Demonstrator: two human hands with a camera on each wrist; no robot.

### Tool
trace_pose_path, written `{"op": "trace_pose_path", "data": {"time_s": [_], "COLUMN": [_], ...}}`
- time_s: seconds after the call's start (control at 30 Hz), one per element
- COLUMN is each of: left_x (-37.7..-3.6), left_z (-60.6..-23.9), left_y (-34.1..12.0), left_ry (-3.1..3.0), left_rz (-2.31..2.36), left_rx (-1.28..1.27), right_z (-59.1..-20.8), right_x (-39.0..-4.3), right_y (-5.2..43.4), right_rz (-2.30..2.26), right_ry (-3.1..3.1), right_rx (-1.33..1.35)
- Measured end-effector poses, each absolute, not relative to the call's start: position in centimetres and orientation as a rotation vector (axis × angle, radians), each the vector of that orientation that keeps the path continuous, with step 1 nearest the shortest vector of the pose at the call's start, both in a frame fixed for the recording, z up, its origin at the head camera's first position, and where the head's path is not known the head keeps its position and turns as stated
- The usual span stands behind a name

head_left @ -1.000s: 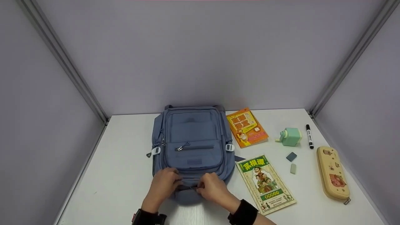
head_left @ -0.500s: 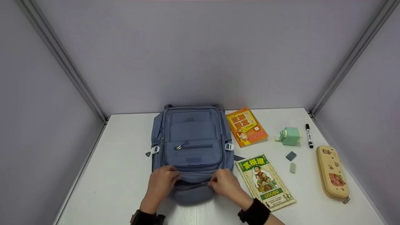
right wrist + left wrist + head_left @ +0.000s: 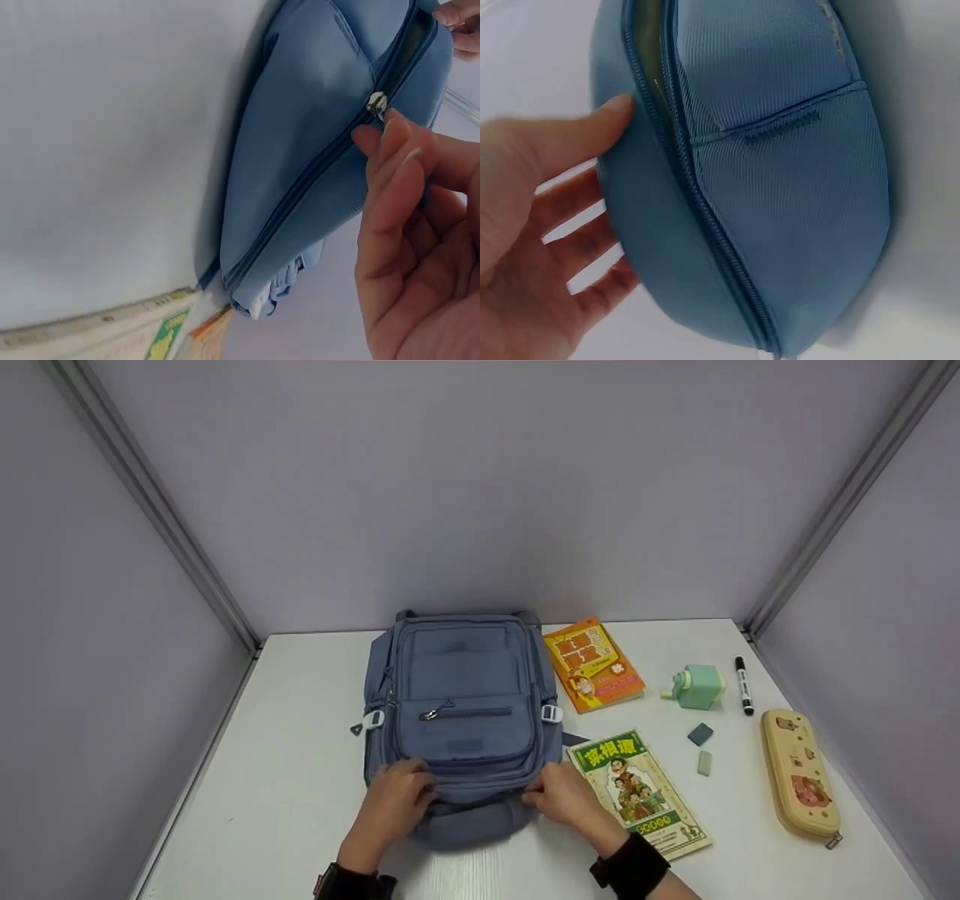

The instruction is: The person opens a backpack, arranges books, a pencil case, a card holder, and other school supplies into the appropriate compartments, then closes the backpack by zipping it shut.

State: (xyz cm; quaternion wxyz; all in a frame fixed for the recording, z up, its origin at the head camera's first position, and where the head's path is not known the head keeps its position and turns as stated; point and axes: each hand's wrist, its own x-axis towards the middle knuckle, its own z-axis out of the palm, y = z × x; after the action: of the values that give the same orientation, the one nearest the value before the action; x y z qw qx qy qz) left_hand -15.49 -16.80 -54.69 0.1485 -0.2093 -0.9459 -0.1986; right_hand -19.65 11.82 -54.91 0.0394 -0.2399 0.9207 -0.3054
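Observation:
A blue-grey backpack (image 3: 465, 675) lies on the white table with its front pocket facing up. My left hand (image 3: 394, 799) grips the bag's near edge, its thumb against the fabric beside the partly open zipper (image 3: 694, 176) in the left wrist view. With fingertips and thumb, my right hand (image 3: 566, 795) pinches the metal zipper pull (image 3: 378, 103) at the bag's near right corner. Between the two hands the zipper gapes, and beyond the pull its teeth are joined. What lies inside the bag is too dark to tell.
Right of the bag lie an orange book (image 3: 596, 666) and a green-and-cream book (image 3: 637, 795), the latter partly under my right forearm. Farther right are a green pencil sharpener (image 3: 699, 687), a black-and-white marker (image 3: 744, 686), two small erasers (image 3: 700, 734) and a yellow pencil case (image 3: 801, 776).
My right hand has moved to the right along the bag's near edge with the zipper pull, and the gap behind it has lengthened. The left hand stays almost in place.

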Motion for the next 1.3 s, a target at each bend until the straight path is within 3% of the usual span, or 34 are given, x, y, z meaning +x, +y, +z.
{"op": "trace_pose_path", "data": {"time_s": [0.23,0.6,1.3], "left_x": [-15.8,-16.4,-18.1], "left_z": [-55.2,-56.0,-51.4], "left_y": [-15.2,-14.2,-14.4], "left_ry": [-2.831,-2.539,-2.325], "left_rz": [-0.622,-0.425,-0.381], "left_rx": [-0.715,-0.571,-0.526], "right_z": [-55.4,-54.8,-53.0], "right_x": [-19.7,-19.7,-23.7], "right_y": [10.9,11.9,15.7], "right_rz": [-0.964,-0.95,-0.823], "right_ry": [2.81,2.917,3.116], "right_rx": [-0.676,-0.62,-0.336]}}
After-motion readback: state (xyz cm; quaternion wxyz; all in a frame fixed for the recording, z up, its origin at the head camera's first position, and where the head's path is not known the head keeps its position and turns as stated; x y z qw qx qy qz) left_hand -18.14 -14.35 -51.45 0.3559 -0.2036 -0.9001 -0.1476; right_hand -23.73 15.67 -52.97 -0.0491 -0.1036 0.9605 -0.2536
